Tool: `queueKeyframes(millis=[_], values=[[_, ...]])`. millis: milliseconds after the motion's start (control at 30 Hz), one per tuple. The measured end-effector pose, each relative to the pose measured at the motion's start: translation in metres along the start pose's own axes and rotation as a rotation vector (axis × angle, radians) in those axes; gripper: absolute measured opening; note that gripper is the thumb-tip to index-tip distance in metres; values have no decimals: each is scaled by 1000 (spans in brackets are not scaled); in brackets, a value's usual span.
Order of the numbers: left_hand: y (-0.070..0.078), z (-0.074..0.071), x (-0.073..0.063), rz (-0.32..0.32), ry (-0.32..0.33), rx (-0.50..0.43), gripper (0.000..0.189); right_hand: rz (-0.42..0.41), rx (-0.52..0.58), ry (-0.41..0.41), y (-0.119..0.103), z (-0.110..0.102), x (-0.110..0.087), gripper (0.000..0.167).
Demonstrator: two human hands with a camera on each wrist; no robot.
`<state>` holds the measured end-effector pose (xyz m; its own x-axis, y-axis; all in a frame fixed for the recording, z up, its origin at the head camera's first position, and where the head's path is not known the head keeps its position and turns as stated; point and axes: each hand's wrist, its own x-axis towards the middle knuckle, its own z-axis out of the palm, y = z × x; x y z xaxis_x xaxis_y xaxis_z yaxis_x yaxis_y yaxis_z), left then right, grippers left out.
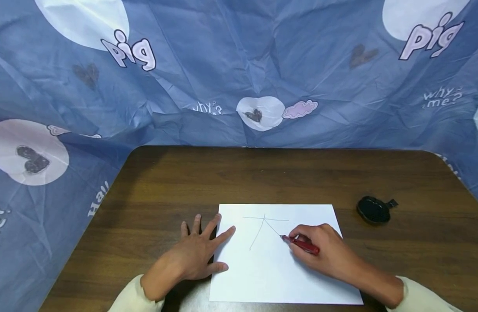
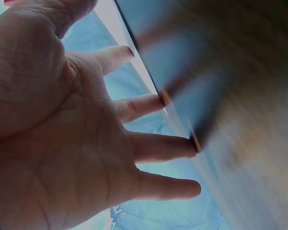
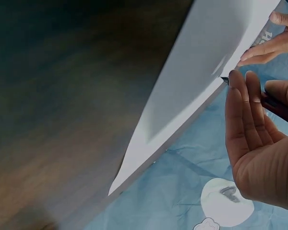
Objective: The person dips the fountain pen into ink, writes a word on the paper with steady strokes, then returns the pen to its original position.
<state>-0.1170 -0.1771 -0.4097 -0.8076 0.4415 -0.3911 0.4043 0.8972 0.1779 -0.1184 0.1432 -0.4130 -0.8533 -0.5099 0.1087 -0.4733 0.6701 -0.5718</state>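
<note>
A white sheet of paper [image 1: 262,277] lies on the wooden table and bears thin pen lines: a near-level stroke, a slanting stroke down to the left and one down to the right. My right hand [image 1: 328,249] pinches a red pen [image 1: 307,246], its tip at the lower end of the right slanting stroke. In the right wrist view, the right hand [image 3: 264,139] shows curled fingers around the pen [image 3: 278,108]. My left hand [image 1: 196,251] lies with fingers spread over the paper's left edge. The left wrist view shows its palm [image 2: 62,134] and straight fingers.
A small black round dish with a short handle [image 1: 374,210] stands on the table right of the paper. The brown wooden table [image 1: 176,177] reaches back to a blue printed cloth [image 1: 208,56], which hangs behind and at the sides.
</note>
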Motion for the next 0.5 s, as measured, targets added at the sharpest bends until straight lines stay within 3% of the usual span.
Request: queueKeyframes(millis=[500], values=[[1,0,-1,9,4,4,82,39,86,-48,7,-11,-9,13]])
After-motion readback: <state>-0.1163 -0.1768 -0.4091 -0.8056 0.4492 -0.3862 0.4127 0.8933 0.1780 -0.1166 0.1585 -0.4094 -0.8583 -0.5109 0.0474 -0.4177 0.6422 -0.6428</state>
